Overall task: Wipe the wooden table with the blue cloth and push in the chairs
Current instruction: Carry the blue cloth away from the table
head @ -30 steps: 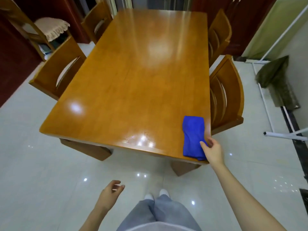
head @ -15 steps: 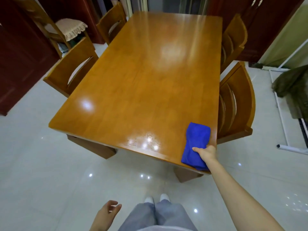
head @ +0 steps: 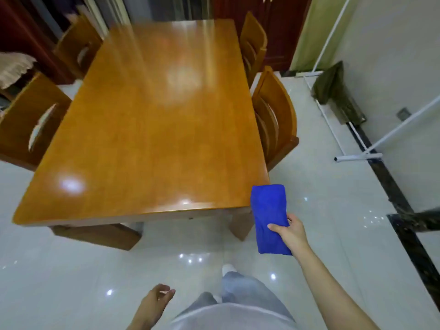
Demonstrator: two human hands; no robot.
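Observation:
The glossy wooden table (head: 152,129) fills the middle of the view, its near edge just ahead of me. My right hand (head: 291,233) grips the folded blue cloth (head: 269,215), held in the air off the table's near right corner. My left hand (head: 154,303) hangs low by my leg, fingers loosely curled, holding nothing. Two wooden chairs stand on the right side, one near (head: 273,117) and one far (head: 252,44). Two more stand on the left, one near (head: 28,122) and one far (head: 76,51), both angled out from the table.
A chair with a beige cushion (head: 12,67) sits at the far left. White rack poles (head: 357,158) and a dark green cloth (head: 333,89) stand on the tiled floor at right. Dark red cabinets line the back wall.
My right hand has lifted the blue cloth off the table's near right corner and drawn it back toward me. The view has shifted left and nearer the table's end.

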